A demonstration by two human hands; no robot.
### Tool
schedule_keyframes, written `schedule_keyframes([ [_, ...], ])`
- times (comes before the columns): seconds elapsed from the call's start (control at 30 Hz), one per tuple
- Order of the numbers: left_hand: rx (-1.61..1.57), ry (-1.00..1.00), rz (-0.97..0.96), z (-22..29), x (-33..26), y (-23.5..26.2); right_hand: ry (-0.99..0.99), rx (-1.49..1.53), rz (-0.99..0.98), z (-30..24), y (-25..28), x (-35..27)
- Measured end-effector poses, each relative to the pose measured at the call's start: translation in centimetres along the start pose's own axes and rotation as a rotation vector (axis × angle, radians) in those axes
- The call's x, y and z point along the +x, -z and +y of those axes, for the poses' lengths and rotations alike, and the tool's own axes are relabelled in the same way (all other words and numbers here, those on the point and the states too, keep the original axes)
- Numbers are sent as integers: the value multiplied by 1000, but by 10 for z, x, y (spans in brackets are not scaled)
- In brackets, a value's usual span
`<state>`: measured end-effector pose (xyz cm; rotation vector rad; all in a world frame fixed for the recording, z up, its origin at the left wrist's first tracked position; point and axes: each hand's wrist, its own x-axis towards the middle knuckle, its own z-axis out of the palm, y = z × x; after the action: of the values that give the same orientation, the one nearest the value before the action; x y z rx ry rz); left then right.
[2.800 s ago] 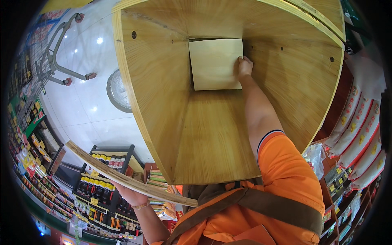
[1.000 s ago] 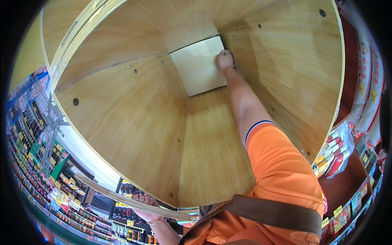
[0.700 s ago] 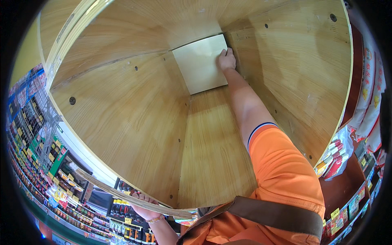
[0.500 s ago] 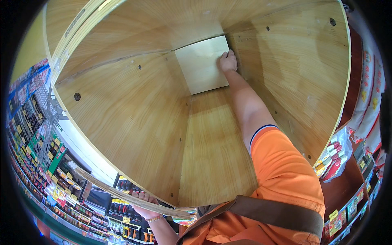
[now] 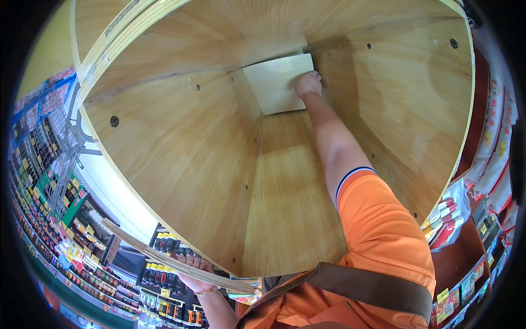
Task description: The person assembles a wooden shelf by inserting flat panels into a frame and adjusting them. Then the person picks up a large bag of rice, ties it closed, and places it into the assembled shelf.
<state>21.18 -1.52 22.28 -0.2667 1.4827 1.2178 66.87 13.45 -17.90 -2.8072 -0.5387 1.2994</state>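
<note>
A deep wooden compartment (image 5: 296, 219) with light-grained walls opens in front of me, and a pale back panel (image 5: 276, 85) closes its far end. Deep inside, my right hand (image 5: 308, 84) is closed against the right side of that panel. Its fingers are curled away from view, so anything in them is hidden. At lower left, my left hand (image 5: 193, 271) is closed around the edge of a wooden board (image 5: 164, 259) beside the compartment's opening. The board covers part of the left fingers.
Shelves of bottles (image 5: 159, 271) and small packages stand beyond the left side. A wire basket (image 5: 52, 142) hangs at far left. On the right are large white sacks (image 5: 490, 142) and a clear plastic bag (image 5: 452, 214). Dark screw heads (image 5: 114, 121) dot the compartment walls.
My right hand has turned slightly at the wrist, its fingers more curled, still at the back panel's right side. The view has shifted a little. My left hand keeps its hold.
</note>
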Motion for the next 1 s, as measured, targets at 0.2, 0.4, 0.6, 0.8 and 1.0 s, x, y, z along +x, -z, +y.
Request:
schedule_keyframes([
  [0.2,6,13,-43,0,0,3,253,-129,186,9,-9,-36],
  [0.4,-16,7,-115,3,3,13,706,-629,25,-8,-9,-40],
  [0.6,115,-4,-147,4,1,11,656,-703,-25,-39,-17,-26],
  [0.8,115,-68,-121,0,-1,6,624,-664,-147,-34,-14,-17],
  [1.0,94,-39,-96,3,7,11,404,-471,50,-24,-16,-10],
])
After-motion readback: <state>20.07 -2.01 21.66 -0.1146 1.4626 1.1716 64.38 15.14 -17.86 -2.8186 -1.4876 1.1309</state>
